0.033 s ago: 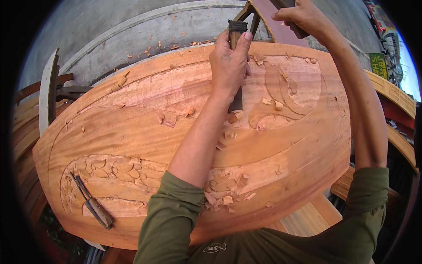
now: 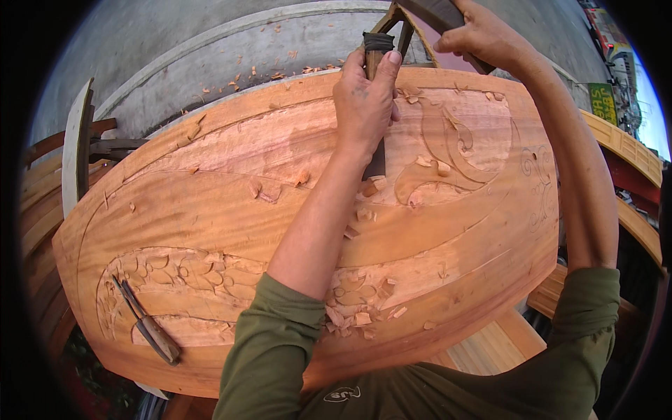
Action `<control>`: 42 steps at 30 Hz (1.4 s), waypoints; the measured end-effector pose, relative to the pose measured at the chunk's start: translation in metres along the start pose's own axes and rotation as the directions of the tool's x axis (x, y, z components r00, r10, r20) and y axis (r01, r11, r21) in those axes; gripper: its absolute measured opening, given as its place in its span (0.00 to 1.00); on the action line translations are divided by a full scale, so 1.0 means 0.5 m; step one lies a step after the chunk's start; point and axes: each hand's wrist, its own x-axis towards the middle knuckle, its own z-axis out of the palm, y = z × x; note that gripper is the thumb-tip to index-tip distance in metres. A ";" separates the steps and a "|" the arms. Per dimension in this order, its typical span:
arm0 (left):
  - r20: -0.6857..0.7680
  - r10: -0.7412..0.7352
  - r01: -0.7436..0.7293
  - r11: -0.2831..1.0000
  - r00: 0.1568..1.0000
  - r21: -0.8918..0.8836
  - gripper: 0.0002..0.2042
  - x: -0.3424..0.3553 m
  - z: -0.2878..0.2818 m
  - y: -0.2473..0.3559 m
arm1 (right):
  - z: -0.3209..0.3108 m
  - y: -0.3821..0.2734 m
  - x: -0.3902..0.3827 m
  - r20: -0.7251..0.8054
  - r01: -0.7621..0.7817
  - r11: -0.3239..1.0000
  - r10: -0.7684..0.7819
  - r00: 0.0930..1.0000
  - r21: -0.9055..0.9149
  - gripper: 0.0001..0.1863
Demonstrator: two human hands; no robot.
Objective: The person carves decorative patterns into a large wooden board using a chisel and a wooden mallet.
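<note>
Upright in my left hand (image 2: 365, 105) is a chisel (image 2: 378, 61), its wooden handle bound in black at the top. The fingers wrap the handle, and the blade comes down onto the carved wooden panel (image 2: 308, 217), where a shaving lies beside its edge. My right hand (image 2: 490, 36), raised at the upper right, grips a dark wooden mallet (image 2: 432, 12) that runs partly out of view. The mallet is apart from the chisel's top. Scroll and leaf shapes are cut into the panel, with loose wood shavings (image 2: 350, 313) scattered over it.
Carving chisels (image 2: 155, 334) lie on the panel's lower left. A pale upright board (image 2: 75, 147) stands past the left edge. Shavings dot the grey concrete floor (image 2: 189, 63) beyond. Carved wooden pieces (image 2: 630, 150) are at the right, and a dark wooden frame (image 2: 406, 35) stands at the top.
My right hand has tilted the mallet, its far end swinging left and a little down toward the chisel's top. My left hand and the chisel stay in place.
</note>
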 end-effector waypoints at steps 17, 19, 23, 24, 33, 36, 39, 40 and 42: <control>0.044 -0.100 0.107 0.974 0.994 -0.202 0.25 0.058 -0.108 0.049 | 0.032 0.074 -0.082 -0.010 -0.001 0.992 -0.001 1.000 -0.126 0.52; -0.033 -0.067 0.060 0.981 0.997 -0.184 0.23 0.066 -0.123 0.055 | 0.038 0.033 -0.101 -0.066 0.006 0.941 0.017 0.998 0.338 0.52; -0.099 0.117 -0.131 0.979 0.988 -0.155 0.22 0.057 -0.095 0.057 | 0.074 0.041 -0.094 -0.270 0.203 0.864 -0.081 0.959 0.460 0.48; -0.099 0.137 -0.149 0.981 0.986 -0.125 0.21 0.053 -0.092 0.054 | 0.089 0.013 -0.099 -0.316 0.268 0.834 -0.119 0.941 0.483 0.48; -0.054 0.210 -0.214 0.973 0.976 -0.083 0.20 0.049 -0.067 0.047 | 0.032 -0.076 -0.046 -0.501 0.448 0.704 -0.151 0.852 0.551 0.21; -0.044 0.200 -0.203 0.977 0.979 -0.070 0.20 0.049 -0.061 0.043 | 0.031 -0.057 -0.005 -0.232 0.327 0.882 -0.258 0.938 0.339 0.33; -0.059 0.163 -0.166 0.985 0.985 -0.040 0.21 0.045 -0.069 0.035 | 0.024 -0.115 -0.036 0.356 0.222 0.937 -0.118 0.927 -0.268 0.51; -0.043 0.136 -0.137 0.990 0.990 -0.028 0.21 0.048 -0.077 0.033 | 0.021 -0.075 0.001 0.334 0.407 0.863 -0.304 0.892 -0.301 0.50; -0.004 0.071 -0.071 0.997 0.997 -0.038 0.21 0.049 -0.062 0.025 | -0.028 -0.042 0.009 0.321 0.556 0.747 -0.459 0.828 -0.366 0.50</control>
